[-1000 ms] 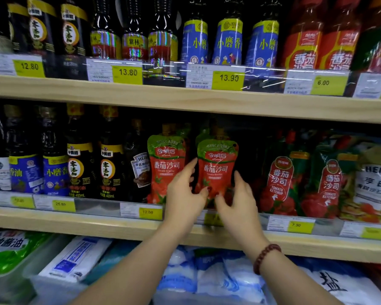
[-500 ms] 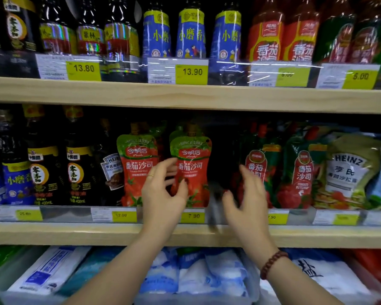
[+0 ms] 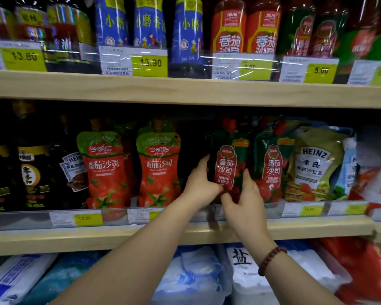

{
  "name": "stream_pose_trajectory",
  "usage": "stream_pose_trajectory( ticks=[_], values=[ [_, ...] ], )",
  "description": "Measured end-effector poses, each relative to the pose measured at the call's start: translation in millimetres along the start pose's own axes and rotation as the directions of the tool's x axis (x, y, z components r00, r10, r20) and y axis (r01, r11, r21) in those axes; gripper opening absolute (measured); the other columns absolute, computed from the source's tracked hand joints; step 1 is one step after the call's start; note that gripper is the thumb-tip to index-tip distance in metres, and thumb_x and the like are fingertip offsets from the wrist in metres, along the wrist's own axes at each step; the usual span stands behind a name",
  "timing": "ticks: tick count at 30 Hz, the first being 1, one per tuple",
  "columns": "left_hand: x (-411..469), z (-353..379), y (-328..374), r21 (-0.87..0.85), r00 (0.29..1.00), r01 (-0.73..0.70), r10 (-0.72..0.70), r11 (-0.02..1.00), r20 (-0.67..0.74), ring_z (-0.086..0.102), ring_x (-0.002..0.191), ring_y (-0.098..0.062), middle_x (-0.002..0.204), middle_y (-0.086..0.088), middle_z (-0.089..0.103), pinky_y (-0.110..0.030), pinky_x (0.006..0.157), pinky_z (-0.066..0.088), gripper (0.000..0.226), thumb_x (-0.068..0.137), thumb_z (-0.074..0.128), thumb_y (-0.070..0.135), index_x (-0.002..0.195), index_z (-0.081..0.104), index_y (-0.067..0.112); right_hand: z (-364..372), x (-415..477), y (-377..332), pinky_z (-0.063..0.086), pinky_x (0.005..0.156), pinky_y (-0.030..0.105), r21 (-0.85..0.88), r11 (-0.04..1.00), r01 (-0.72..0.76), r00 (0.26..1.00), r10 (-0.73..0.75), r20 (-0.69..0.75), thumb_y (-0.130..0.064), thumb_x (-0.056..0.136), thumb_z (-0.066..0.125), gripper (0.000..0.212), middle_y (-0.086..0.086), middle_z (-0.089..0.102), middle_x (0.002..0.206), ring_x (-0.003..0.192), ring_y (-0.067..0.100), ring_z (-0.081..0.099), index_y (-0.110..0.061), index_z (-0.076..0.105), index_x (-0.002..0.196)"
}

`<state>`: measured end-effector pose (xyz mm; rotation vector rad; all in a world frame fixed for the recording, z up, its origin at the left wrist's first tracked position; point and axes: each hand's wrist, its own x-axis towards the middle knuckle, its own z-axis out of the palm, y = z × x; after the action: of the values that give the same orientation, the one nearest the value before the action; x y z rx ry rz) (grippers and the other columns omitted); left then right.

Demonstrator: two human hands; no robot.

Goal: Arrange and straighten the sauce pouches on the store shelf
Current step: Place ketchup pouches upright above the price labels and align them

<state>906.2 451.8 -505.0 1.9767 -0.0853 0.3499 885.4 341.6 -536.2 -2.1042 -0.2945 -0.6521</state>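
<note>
Your left hand (image 3: 200, 186) and right hand (image 3: 245, 200) hold one ketchup pouch (image 3: 228, 164).
Your fingers (image 3: 204, 161) curl round its lower sides, so the dark green ketchup pouch stands upright between both hands on the middle shelf (image 3: 75, 239); its label reads "TOMATO KETCHUP". A Heinz pouch (image 3: 315, 166) stands further right.

Now hands (image 3: 246, 195) on green ketchup pouch (image 3: 228, 159)

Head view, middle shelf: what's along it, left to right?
Dark bottles → Heinz bottle → first red pouch → second red pouch → held green pouch, gripped by left hand and right hand → next green pouch → Heinz pouch.
</note>
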Motion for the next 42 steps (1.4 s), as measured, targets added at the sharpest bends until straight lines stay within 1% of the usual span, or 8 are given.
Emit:
stream_pose_trajectory(
  ticks=[7,11,17,24,29,33,37,42],
  values=[
    [-0.7,-0.6,-4.7,-0.049,1.0,0.018,-0.017,0.999,0.025,0.045,0.123,-0.02,0.137,-0.007,0.046,-0.034,0.099,0.042,0.091,0.072,0.076,0.016,0.145,0.023,0.027,-4.5,4.4,3.7,0.031,0.095,0.023,0.015,0.999,0.032,0.999,-0.033,0.038,-0.017,0.085,0.056,0.074,0.005,0.039,0.143,0.126,0.017,0.039,-0.015,0.016,0.147],
    [-7.8,-2.9,-7.7,-0.013,0.998,-0.054,0.054,0.998,-0.016,0.048,0.104,-0.01,0.117,0.002,0.05,-0.027,0.086,0.044,0.083,0.073,0.075,0.021,0.142,0.03,0.03,-11.7,14.3,7.4,0.035,0.092,0.022,0.05,0.998,0.039,0.997,-0.042,0.067,-0.017,0.085,0.056,0.07,0.007,0.045,0.138,0.12,0.016,0.045,-0.014,0.02,0.146],
    [-13.6,-3.6,-11.7,0.019,0.995,-0.089,0.09,0.996,-0.042,0.054,0.105,-0.013,0.117,0.0,0.054,-0.032,0.092,0.048,0.081,0.072,0.073,0.012,0.14,0.033,0.03,-15.9,21.0,15.0,0.039,0.075,0.017,0.09,0.995,0.045,0.993,-0.055,0.109,-0.015,0.084,0.056,0.067,0.003,0.057,0.12,0.084,0.0,0.045,-0.022,0.026,0.144],
    [-15.7,-1.6,-9.3,0.014,0.993,-0.088,0.089,0.996,-0.073,0.052,0.108,-0.011,0.12,0.002,0.052,-0.027,0.09,0.047,0.077,0.074,0.072,0.012,0.139,0.035,0.028,-15.4,20.0,17.2,0.04,0.081,0.019,0.1,0.994,0.034,0.992,-0.046,0.114,-0.014,0.085,0.056,0.066,0.003,0.054,0.126,0.088,0.001,0.045,-0.02,0.027,0.144],
    [-31.1,7.5,10.6,-0.052,0.891,-0.304,0.264,0.951,-0.37,0.051,0.107,0.001,0.118,0.009,0.053,-0.016,0.089,0.045,0.049,0.08,0.065,0.009,0.12,0.05,0.032,-37.9,19.0,23.4,0.044,0.096,0.033,0.105,0.993,0.062,0.995,-0.054,-0.079,-0.011,0.083,0.057,0.055,0.0,0.053,0.129,0.113,0.01,0.05,-0.018,0.042,0.136],
    [-33.8,35.4,28.3,-0.129,0.939,-0.321,0.297,0.938,-0.174,0.05,0.109,0.005,0.121,0.013,0.052,-0.014,0.092,0.043,0.052,0.081,0.061,0.006,0.12,0.049,0.038,-66.5,29.7,41.8,0.047,0.094,0.043,0.071,0.997,0.009,0.969,0.009,-0.246,-0.011,0.081,0.059,0.052,-0.002,0.05,0.118,0.11,0.017,0.051,-0.015,0.046,0.131],
    [-23.0,67.5,34.3,-0.219,0.971,-0.237,0.231,0.946,-0.056,0.042,0.122,0.001,0.135,0.01,0.045,-0.015,0.099,0.035,0.062,0.083,0.061,0.007,0.137,0.039,0.029,-76.4,41.1,57.9,0.048,0.094,0.043,0.081,0.994,-0.077,0.984,0.088,-0.152,-0.014,0.081,0.058,0.053,0.004,0.056,0.122,0.11,0.021,0.054,-0.018,0.044,0.132],
    [-12.6,91.8,32.8,-0.216,0.987,-0.151,0.135,0.965,-0.089,0.03,0.135,-0.008,0.146,0.011,0.031,-0.03,0.112,0.029,0.076,0.083,0.062,0.01,0.144,0.024,0.033,-77.5,49.8,66.4,0.049,0.094,0.042,0.136,0.987,-0.086,0.996,0.09,-0.02,-0.017,0.083,0.058,0.053,0.0,0.059,0.122,0.11,0.016,0.056,-0.022,0.043,0.134]
  ],
)
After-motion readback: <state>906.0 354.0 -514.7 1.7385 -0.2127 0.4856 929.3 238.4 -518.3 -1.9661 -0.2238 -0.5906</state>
